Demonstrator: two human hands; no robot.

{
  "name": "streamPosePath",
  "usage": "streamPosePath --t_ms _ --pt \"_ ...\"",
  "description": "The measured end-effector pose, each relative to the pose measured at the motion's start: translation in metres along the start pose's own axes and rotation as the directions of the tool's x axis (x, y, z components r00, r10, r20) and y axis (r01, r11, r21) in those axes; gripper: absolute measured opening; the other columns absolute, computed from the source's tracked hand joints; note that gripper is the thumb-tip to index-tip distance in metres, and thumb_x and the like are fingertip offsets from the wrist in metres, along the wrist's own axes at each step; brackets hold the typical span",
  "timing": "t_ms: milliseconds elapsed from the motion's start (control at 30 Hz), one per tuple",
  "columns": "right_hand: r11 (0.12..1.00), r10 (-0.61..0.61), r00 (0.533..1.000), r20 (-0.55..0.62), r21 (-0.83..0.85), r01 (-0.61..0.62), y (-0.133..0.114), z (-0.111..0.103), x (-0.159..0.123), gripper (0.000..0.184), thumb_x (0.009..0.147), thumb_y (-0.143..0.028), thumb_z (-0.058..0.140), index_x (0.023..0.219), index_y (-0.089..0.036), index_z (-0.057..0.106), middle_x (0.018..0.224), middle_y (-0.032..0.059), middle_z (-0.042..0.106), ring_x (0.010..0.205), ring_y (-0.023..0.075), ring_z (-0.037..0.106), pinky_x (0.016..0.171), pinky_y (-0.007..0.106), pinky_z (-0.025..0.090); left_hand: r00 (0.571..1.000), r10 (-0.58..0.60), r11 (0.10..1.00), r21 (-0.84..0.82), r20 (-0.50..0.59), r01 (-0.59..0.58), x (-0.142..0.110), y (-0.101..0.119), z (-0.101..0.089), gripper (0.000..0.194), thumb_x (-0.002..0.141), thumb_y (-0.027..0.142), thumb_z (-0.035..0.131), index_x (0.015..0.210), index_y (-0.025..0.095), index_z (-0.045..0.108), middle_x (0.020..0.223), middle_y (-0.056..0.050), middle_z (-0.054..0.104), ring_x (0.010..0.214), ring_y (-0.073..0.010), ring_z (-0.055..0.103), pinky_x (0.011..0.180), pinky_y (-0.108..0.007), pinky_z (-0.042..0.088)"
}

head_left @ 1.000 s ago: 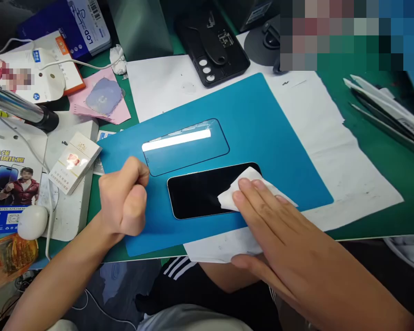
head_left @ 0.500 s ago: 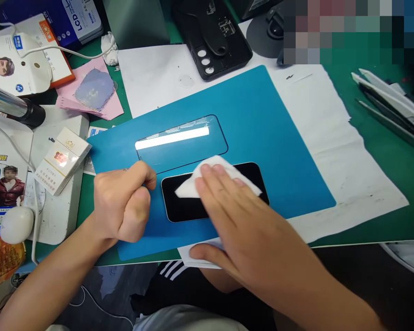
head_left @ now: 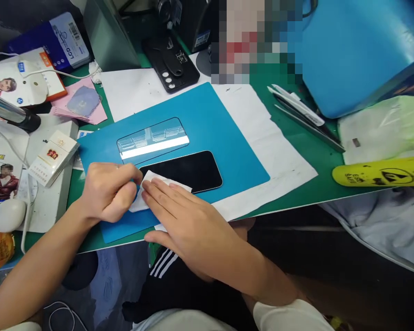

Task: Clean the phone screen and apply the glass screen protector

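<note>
Basically, taking the phone (head_left: 193,170) as clock centre: it lies flat, dark screen up, on the blue mat (head_left: 231,147), its long side running approx. 8 to 2 o'clock. R hand (head_left: 189,220) comes in from 5 o'clock, palm down, fingers straight & flat on a folded white cloth (head_left: 137,203), thumb spread out to the side near the bench edge. Cloth covers the phone's 8 o'clock end & spills past it onto the mat. L hand (head_left: 106,193) sits at approx. 8–9 o'clock, curled into a fist, fingertips right by that same end; can't tell if it's touching the phone or has anything inside.

Clear glass sheet w/ black border (head_left: 153,138) lies on the mat btw 10 & 11 o'clock, just beside the phone, bright reflection strip across it. White paper (head_left: 265,138) sticks out from under the mat.

Further out: black phone case (head_left: 174,66) at approx. 12, camera holes showing; tweezers (head_left: 307,117) at approx. 2; yellow "ESD SAFE" item (head_left: 382,172) at 3, by the bench edge. Cig. pack (head_left: 54,156) at 9, tilted on a white box; pink paper (head_left: 101,115) w/ a bluish pad (head_left: 83,101) on top at approx. 10; blue "LCD" box (head_left: 51,43) beyond, same dir. Rounded white obj. (head_left: 9,215) approx. 8–9, far side of L hand.
</note>
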State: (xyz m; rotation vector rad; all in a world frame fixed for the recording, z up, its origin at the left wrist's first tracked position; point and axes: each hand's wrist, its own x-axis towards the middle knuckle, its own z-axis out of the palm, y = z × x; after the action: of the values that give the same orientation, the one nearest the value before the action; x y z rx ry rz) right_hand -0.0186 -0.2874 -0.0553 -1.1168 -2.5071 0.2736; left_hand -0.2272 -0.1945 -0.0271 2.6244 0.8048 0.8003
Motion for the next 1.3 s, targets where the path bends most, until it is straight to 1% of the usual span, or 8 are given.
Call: streamPosePath --t_ms 167,367,533,833,1000,1067,1133,1300 --pt "0.994 0.103 0.993 -0.058 -0.017 -0.104 0.025 -0.006 -0.006 0.07 0.106 -0.05 0.048 0.152 0.003 0.051 0.16 0.0235 0.048 0.153 0.0315 0.044 0.126 0.049 0.042 0.999 0.008 0.999 0.054 -0.05 -0.005 0.001 0.005 0.007 0.005 0.091 0.025 0.056 0.092 0.024 0.06 0.057 0.006 0.051 0.047 -0.0126 0.048 0.049 -0.027 0.039" --pt "0.975 0.218 0.971 -0.094 -0.016 -0.221 0.045 0.0 -0.03 0.075 0.107 -0.052 0.048 0.164 -0.005 0.034 0.166 0.0239 0.038 0.159 0.0335 0.031 0.125 0.058 0.04 0.999 -0.012 0.999 0.044 -0.034 0.013 0.005 -0.002 0.01 0.026 0.091 0.037 0.051 0.113 0.023 0.055 0.103 -0.008 0.071 0.089 -0.0258 0.063 0.083 -0.044 0.051" --pt "0.967 0.25 0.966 -0.067 -0.033 -0.253 0.05 -0.004 -0.029 0.077 0.107 -0.05 0.047 0.168 -0.009 0.023 0.169 0.0232 0.032 0.159 0.0353 0.028 0.123 0.062 0.04 0.991 -0.13 0.99 0.051 -0.015 0.131 0.004 -0.01 0.007 0.045 0.099 0.058 0.046 0.128 0.024 0.051 0.139 -0.014 0.064 0.124 -0.0336 0.059 0.106 -0.055 0.045" --pt "0.927 0.373 0.863 -0.339 0.114 -0.356 0.057 -0.029 -0.046 0.031 0.1 -0.014 0.062 0.124 -0.024 0.077 0.125 0.0062 0.079 0.114 0.026 0.077 0.103 0.044 0.065 0.966 -0.232 0.968 0.075 -0.114 0.242 0.0 -0.015 0.008 0.035 0.102 0.047 0.045 0.127 0.026 0.055 0.133 -0.01 0.067 0.12 -0.0327 0.06 0.104 -0.053 0.046" --pt "0.923 0.353 0.869 -0.346 -0.025 -0.384 0.103 -0.075 -0.007 0.024 0.105 -0.03 0.056 0.114 -0.027 0.079 0.115 0.0034 0.081 0.108 0.0269 0.078 0.093 0.044 0.066 0.945 -0.277 0.954 0.067 -0.174 0.292 -0.001 -0.014 0.008 0.031 0.103 0.038 0.041 0.125 0.024 0.057 0.128 -0.01 0.068 0.117 -0.0322 0.061 0.101 -0.052 0.048" --pt "0.936 0.337 0.911 -0.238 -0.022 -0.352 0.13 -0.083 0.022 0.032 0.105 -0.038 0.053 0.112 -0.024 0.08 0.117 0.007 0.081 0.114 0.032 0.075 0.097 0.051 0.063 0.923 -0.338 0.929 0.088 -0.186 0.358 -0.002 -0.015 0.008 0.033 0.102 0.041 0.043 0.127 0.023 0.057 0.126 -0.011 0.067 0.115 -0.0331 0.06 0.101 -0.053 0.049" --pt "0.936 0.349 0.93 -0.116 -0.007 -0.353 0.15 -0.08 0.049 0.033 0.102 -0.036 0.056 0.115 -0.019 0.081 0.126 0.0107 0.078 0.123 0.0355 0.071 0.108 0.057 0.057 0.917 -0.38 0.912 0.117 -0.123 0.393 -0.002 -0.015 0.007 0.044 0.098 0.045 0.048 0.133 0.02 0.054 0.128 -0.014 0.066 0.118 -0.0353 0.058 0.1 -0.055 0.05" --pt "0.93 0.366 0.894 -0.259 0.141 -0.34 0.155 -0.05 0.074 0.037 0.101 -0.039 0.056 0.125 -0.021 0.077 0.128 0.0081 0.078 0.12 0.0298 0.072 0.104 0.052 0.058 0.91 -0.413 0.894 0.203 0.028 0.399 0.001 -0.011 0.003 0.065 0.089 0.044 0.056 0.147 0.015 0.044 0.141 -0.019 0.061 0.131 -0.0407 0.053 0.106 -0.061 0.049"
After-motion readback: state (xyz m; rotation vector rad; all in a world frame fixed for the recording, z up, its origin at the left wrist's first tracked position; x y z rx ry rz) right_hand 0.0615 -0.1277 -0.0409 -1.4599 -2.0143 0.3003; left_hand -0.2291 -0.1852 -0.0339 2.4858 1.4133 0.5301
